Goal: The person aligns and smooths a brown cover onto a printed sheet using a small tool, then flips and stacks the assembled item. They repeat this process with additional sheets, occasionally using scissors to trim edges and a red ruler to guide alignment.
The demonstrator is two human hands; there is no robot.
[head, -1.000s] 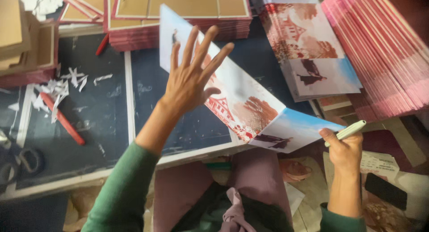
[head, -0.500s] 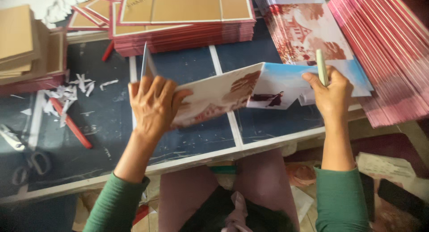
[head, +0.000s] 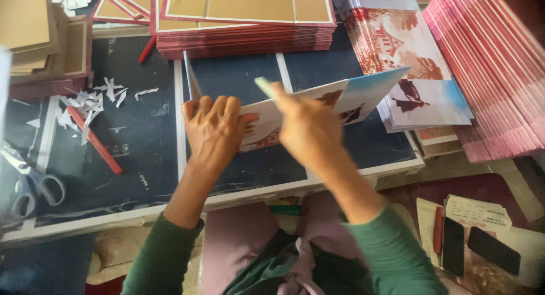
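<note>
Over the dark counter point(head: 142, 136), left hand point(head: 214, 130) presses fingers down on folded printed sheet point(head: 352, 96) (long axis running right); right hand point(head: 306, 130) grips pale creasing tool point(head: 264, 87) atop it.

We note soft, even daylight, brighter toward the right, where the pink stacked sheets point(head: 499, 73) look washed out. Motion blur smears the right hand point(head: 309, 127) and the pale tool point(head: 264, 86) it grips; the left hand point(head: 214, 130) reads sharper. Shadows under both forearms are faint on the dark work board point(head: 142, 147), and the scissors point(head: 28, 181) at the left edge go soft.
</note>
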